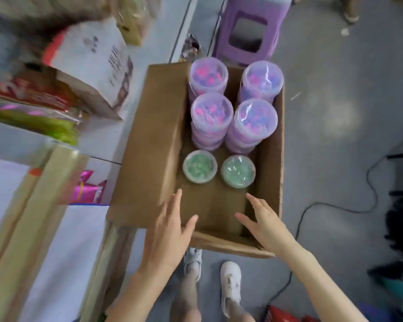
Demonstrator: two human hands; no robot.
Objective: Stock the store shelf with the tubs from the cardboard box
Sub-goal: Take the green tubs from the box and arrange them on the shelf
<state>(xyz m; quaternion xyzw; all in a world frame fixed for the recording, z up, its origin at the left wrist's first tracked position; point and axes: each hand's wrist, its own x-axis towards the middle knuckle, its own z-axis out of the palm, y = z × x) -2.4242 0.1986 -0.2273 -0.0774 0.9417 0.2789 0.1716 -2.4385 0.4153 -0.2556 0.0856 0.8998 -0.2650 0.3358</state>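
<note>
An open cardboard box (149,140) stands on the grey floor below me. Inside it, several stacks of clear tubs with pink and purple contents (211,112) fill the far half. Two single green tubs, one at the left (199,166) and one at the right (238,171), sit on the box bottom nearer me. My left hand (166,231) hovers over the box's near left part with straight fingers, holding nothing. My right hand (263,221) reaches over the near right part, fingers spread, also holding nothing. Both hands are a short way from the green tubs.
The store shelf (56,140) runs along the left, with a brown paper bag (91,68), green and red packets and a pink packet (89,189) on it. A purple plastic stool (251,29) stands behind the box. A black cable (312,205) crosses the floor at right. My white shoes (229,284) are below.
</note>
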